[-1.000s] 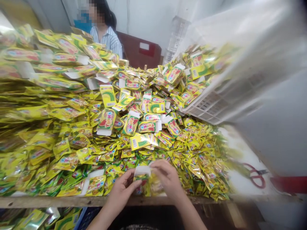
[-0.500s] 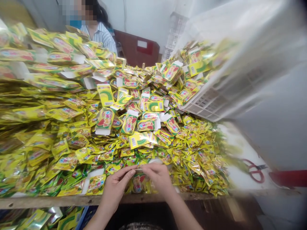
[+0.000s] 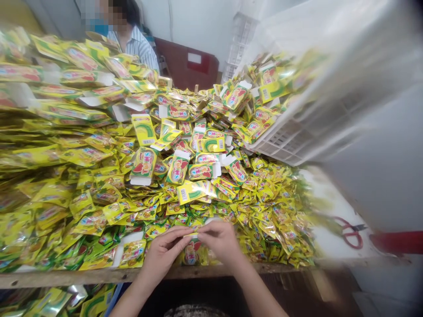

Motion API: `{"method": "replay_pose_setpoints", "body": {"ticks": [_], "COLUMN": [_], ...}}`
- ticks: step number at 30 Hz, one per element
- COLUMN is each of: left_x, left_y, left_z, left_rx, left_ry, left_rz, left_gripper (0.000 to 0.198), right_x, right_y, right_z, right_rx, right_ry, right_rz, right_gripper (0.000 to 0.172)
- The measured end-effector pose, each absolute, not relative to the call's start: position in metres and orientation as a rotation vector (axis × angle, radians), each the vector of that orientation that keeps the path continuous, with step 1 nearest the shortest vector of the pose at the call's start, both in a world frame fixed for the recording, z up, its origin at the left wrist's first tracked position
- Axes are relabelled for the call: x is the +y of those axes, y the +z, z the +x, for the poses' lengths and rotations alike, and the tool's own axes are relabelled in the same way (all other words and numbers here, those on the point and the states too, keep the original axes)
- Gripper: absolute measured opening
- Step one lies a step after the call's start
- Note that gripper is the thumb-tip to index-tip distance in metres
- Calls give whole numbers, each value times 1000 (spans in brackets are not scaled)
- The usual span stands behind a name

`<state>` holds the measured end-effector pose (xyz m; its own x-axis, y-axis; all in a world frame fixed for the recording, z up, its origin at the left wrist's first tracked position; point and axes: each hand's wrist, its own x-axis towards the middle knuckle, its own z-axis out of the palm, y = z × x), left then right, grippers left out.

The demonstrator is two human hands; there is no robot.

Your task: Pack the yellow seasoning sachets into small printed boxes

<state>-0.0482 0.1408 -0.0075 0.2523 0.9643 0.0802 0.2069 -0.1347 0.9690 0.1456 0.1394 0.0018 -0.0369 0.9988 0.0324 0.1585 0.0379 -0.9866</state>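
At the table's front edge, my left hand and my right hand meet over a small yellow-and-green printed carton. Both thumbs and fingers pinch the carton's top end, where a pale strip shows between the fingertips. The carton's printed face is turned up towards me, and my fingers partly hide its upper edge. Around my hands lie loose yellow sachets in a deep pile. Just beyond, several cartons like it, some with white flaps out, lie on the sachets, one of them a carton lying face up.
A tilted white plastic crate spills cartons at the right. Red-handled scissors lie on the white tabletop. Across the heap sits a person in a striped shirt. More packets are below the wooden edge.
Both hands stay on the carton. My right hand has risen slightly, with its wrist more arched. The whole view has shifted a little.
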Motion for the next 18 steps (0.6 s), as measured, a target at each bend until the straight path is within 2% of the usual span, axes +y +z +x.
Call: {"method": "replay_pose_setpoints", "body": {"ticks": [4, 6, 12, 18], "left_x": [137, 139, 153, 150], "left_y": [-10, -12, -8, -9], "left_z": [-49, -47, -39, -45], "left_rx": [1154, 1140, 1032, 1069], "left_ry": [999, 1023, 987, 900], "left_rz": [1618, 1654, 1692, 1609], "left_gripper": [19, 20, 19, 21], "right_x": [137, 139, 154, 140], "right_y": [9, 10, 4, 9], "right_z": [150, 153, 156, 155], "right_rx": [-1652, -1704, -1558, -1747], "right_ry": [906, 908, 1067, 842], "right_rz": [-1208, -1200, -1242, -1158], "right_gripper": [4, 2, 12, 8]}}
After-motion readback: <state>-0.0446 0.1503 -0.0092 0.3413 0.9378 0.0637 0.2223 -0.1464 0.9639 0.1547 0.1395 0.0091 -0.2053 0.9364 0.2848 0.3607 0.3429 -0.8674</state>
